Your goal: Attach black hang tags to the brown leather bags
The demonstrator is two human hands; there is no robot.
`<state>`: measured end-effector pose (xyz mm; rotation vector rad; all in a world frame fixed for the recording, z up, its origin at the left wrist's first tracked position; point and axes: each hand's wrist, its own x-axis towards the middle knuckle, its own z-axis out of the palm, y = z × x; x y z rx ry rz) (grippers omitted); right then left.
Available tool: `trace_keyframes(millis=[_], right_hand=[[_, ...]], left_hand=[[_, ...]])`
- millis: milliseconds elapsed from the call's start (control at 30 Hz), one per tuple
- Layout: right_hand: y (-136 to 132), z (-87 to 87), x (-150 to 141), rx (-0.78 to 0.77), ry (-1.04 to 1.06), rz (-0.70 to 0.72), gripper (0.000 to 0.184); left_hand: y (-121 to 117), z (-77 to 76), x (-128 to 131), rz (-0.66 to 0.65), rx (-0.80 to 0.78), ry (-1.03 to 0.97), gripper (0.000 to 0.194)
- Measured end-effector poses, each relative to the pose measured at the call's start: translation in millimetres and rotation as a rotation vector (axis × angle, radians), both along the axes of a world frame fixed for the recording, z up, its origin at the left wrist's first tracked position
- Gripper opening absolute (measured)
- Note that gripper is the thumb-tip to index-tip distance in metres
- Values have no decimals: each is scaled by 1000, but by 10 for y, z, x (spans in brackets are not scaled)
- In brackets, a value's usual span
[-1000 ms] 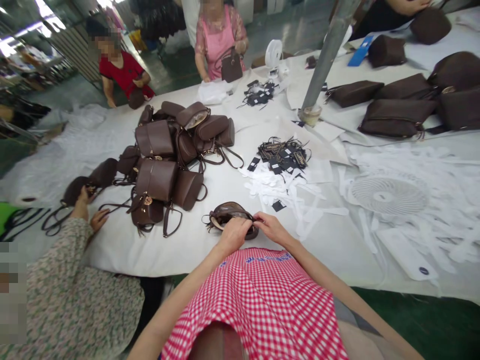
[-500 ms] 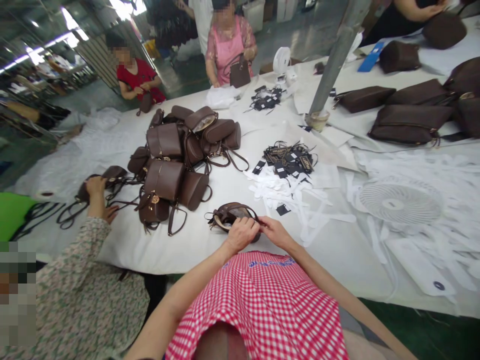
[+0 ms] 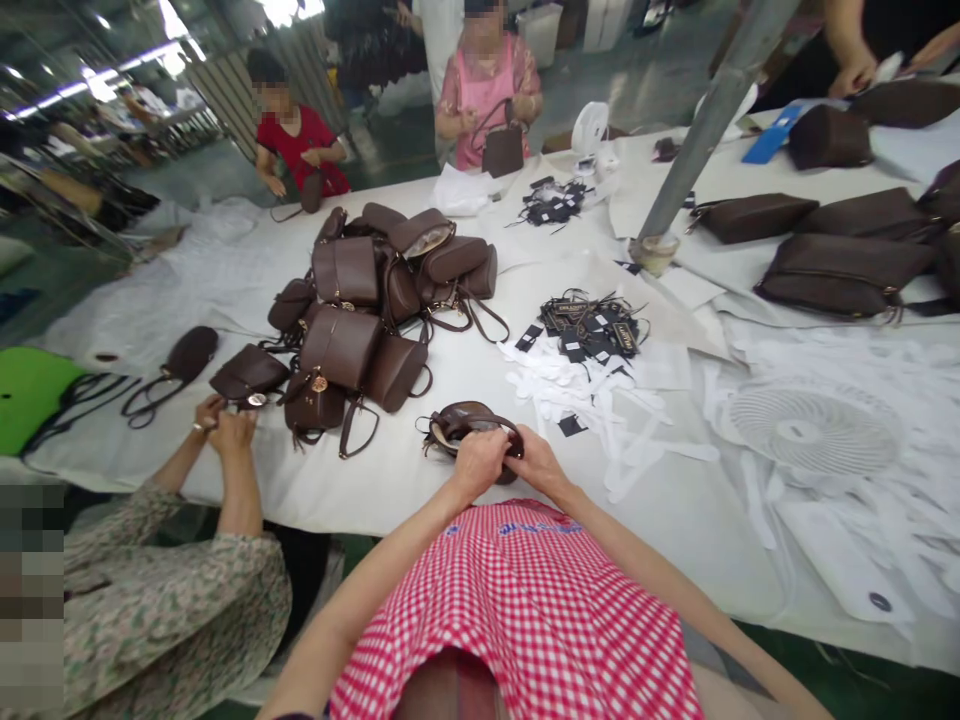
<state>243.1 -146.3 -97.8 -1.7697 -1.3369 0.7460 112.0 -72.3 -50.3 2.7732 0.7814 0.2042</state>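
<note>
A small brown handbag [image 3: 459, 423] lies on the white table [image 3: 390, 490] right in front of me, mouth open. My left hand [image 3: 478, 460] is closed on its near rim. My right hand [image 3: 534, 462] grips the same bag just to the right, fingers curled on its edge beside the left hand. A heap of matching brown handbags [image 3: 360, 310] with straps sits further back to the left.
A pile of black tags [image 3: 592, 322] and white paper strips [image 3: 592, 400] lies right of the bag. A white fan [image 3: 814, 430] lies at the right. A metal post [image 3: 705, 130] rises behind. A co-worker's hands [image 3: 225, 425] hold a bag at left; other people stand across the table.
My two hands have drawn closer together on the bag. The co-worker at left has pulled a bag nearer and now holds it with both hands. The view has tilted slightly.
</note>
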Motion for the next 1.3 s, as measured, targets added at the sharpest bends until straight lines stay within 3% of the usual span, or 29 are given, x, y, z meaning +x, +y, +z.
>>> trace_keyframes(millis=[167,333,567,733,900,1067,1200,1300], right_hand=[[5,-39,-1,-11,-31,42,21],[-52,-52,60,18,-157,97,13],[-225,-56,239,-16,-254,45,6],[-314,40,394,-9,-279,54,6],[-432,34,519,-15,-306,90,9],[-415,163,609,-21,-486,165,18],[-166,440,397,66,-578,384,41],[22,547,136,38,-592,442,26]], left_hand=[[32,72,-102,236,20,-98,14],[58,95,-212,335,35,-160,15],[178,204,-406,606,-16,-369,19],[117,174,-482,560,-154,-496,17],[60,11,-540,689,-386,-624,16],[35,17,-514,583,-462,-621,17],[-32,55,-521,513,-503,-634,17],[-49,5,-579,400,-659,-648,6]])
